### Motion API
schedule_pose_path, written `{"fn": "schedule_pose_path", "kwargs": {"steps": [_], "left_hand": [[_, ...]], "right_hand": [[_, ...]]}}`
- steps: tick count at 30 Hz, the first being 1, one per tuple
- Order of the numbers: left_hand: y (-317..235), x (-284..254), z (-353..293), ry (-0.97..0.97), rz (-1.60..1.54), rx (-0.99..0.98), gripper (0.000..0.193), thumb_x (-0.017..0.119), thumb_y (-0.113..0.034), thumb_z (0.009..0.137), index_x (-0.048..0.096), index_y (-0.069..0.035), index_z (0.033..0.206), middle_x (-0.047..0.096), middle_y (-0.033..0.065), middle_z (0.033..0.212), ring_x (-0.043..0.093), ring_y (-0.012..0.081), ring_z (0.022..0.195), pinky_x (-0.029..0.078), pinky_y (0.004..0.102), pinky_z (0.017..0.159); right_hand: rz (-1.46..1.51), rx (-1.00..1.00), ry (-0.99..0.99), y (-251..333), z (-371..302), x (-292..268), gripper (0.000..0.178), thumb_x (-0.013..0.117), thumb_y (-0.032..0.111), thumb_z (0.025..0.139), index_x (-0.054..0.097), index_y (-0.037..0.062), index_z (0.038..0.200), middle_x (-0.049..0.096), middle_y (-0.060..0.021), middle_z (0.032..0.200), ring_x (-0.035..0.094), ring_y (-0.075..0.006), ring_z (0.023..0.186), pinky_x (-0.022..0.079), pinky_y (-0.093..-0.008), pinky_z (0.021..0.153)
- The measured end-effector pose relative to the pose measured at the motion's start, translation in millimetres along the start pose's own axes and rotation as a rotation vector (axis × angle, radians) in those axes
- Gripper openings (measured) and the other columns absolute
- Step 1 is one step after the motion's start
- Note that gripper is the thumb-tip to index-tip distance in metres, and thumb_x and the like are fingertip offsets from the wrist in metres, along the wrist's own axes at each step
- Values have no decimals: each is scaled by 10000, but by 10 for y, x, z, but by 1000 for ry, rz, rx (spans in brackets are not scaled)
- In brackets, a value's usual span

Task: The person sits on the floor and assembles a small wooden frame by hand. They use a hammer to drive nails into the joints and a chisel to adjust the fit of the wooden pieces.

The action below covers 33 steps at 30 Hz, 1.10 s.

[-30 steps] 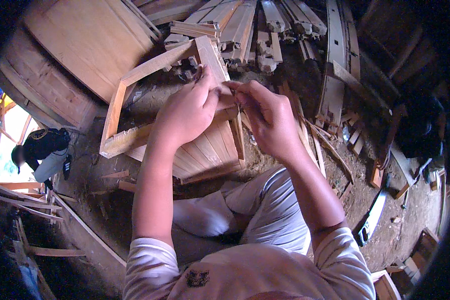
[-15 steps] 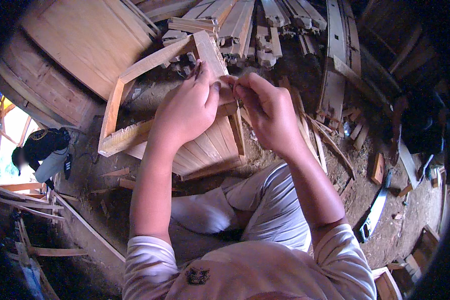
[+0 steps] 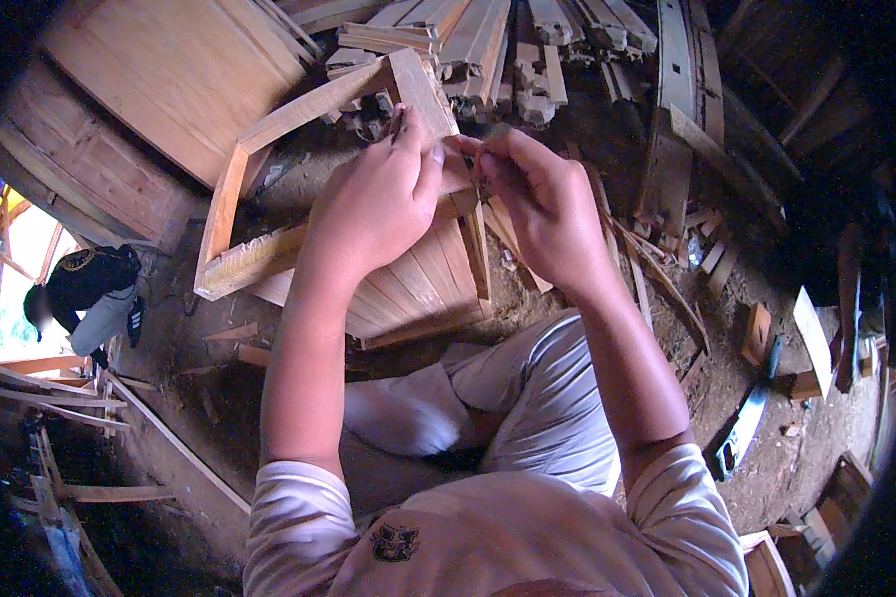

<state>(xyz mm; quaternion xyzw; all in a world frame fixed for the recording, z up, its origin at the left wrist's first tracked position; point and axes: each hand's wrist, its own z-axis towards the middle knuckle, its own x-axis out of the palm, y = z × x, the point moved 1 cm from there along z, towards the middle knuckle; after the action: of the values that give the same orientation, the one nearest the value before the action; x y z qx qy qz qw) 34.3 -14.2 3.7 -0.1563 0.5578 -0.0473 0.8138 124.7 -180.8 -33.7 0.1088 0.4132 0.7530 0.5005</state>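
Note:
A pale wooden frame (image 3: 420, 92) is tilted in front of me, its bars joined at the corners. My left hand (image 3: 376, 204) lies over its right-hand bar, fingers curled onto the wood and thumb pressed close to them. Right beside that bar's outer edge, my right hand (image 3: 543, 194) is closed in a pinch. Whatever is between those fingertips is too small and dark to make out. Below the frame is a slatted wooden box-like piece (image 3: 418, 284), partly covered by my left forearm. I cannot tell whether the two are joined.
Stacked timber (image 3: 468, 50) fills the far side, and large wooden panels (image 3: 169, 80) lean at far left. A handsaw (image 3: 750, 418) lies on the dirt floor at right near wood offcuts (image 3: 757, 333). Another person (image 3: 95, 294) bends over at left.
My right hand has shifted slightly right and away from me, still pinched. The left hand keeps its hold on the frame. At far right, a pale board now shows its broad face.

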Motion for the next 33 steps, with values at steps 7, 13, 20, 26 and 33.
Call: {"fn": "schedule_pose_path", "kwargs": {"steps": [7, 13, 20, 26, 33], "left_hand": [[-48, -95, -17, 29, -28, -37, 496, 457, -255, 1065, 467, 78, 1433, 670, 323, 1132, 657, 469, 1066, 507, 511, 903], [88, -92, 39, 70, -289, -21, 510, 544, -293, 1047, 530, 110, 1360, 715, 292, 1090, 714, 268, 997, 520, 409, 896], [194, 53, 53, 33, -313, -15, 369, 503, -280, 1021, 583, 45, 1177, 661, 339, 1124, 618, 497, 1117, 489, 537, 955], [171, 17, 34, -9, -198, -2, 406, 480, -258, 993, 598, 57, 1219, 661, 330, 1151, 625, 487, 1120, 494, 531, 983], [190, 32, 27, 6, -137, -35, 541, 454, -246, 969, 506, 92, 1389, 657, 332, 1166, 631, 477, 1123, 492, 526, 997]], "right_hand": [[-42, -9, -6, -19, -8, 5, 124, 639, 97, 999, 660, -16, 1044, 684, -246, 839, 700, -355, 719, 529, -391, 674], [4, 28, 27, -12, -5, -28, 150, 643, 93, 1003, 669, -18, 1101, 711, -210, 876, 661, -174, 751, 535, -357, 708], [123, 69, 72, -70, 71, -65, 160, 633, 101, 1016, 667, -31, 1101, 717, -181, 935, 604, -101, 889, 524, -326, 801], [80, -62, 108, 37, 207, -60, 163, 665, 113, 989, 681, -30, 1065, 704, -165, 907, 651, -187, 853, 523, -346, 801], [37, 37, 209, 101, 235, -47, 140, 629, 94, 1031, 680, -37, 1041, 672, -67, 977, 635, -136, 964, 495, -286, 887]]}}
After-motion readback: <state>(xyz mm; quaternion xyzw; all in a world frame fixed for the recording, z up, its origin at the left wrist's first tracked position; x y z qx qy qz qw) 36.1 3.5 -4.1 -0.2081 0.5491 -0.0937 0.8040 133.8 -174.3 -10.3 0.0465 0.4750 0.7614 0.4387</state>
